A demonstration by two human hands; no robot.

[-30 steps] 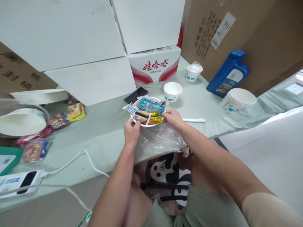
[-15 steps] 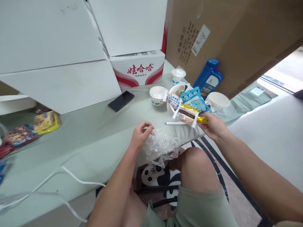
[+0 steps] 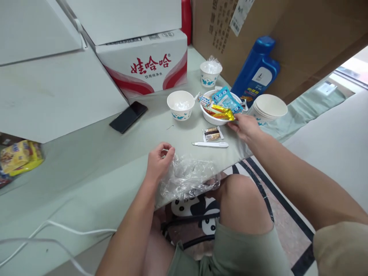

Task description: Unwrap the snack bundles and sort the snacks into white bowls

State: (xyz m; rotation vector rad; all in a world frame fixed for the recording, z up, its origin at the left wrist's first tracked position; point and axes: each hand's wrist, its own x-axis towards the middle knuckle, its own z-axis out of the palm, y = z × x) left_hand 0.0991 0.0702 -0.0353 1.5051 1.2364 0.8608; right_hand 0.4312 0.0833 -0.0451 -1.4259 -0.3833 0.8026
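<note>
At the front right rim of a white bowl [image 3: 211, 119] of wrapped snacks is my right hand [image 3: 244, 126], its fingers closed on the edge. Its thumb lies by a gold packet [image 3: 222, 113]; a blue packet [image 3: 227, 100] sits behind that. My left hand [image 3: 161, 159] is curled closed beside a crumpled clear plastic bag [image 3: 189, 178], with nothing visible in its fingers. In front of the bowl lie a small wrapped biscuit [image 3: 212, 133] and a white utility knife [image 3: 211, 144].
Left of the bowl stands a paper bowl [image 3: 180, 107]; another bowl with plastic [image 3: 211, 73] is behind. Stacked paper bowls [image 3: 270, 106] and a blue bottle [image 3: 255, 71] stand right. A phone [image 3: 128, 117], a white carton [image 3: 149, 69], a yellow snack pack [image 3: 18, 157] and cables [image 3: 71, 230] are leftward.
My right hand has lowered slightly inward with the snack bowl. The wrapped biscuit, earlier at the bowl's front, now lies on the table. My left hand's fingers have drawn closer together.
</note>
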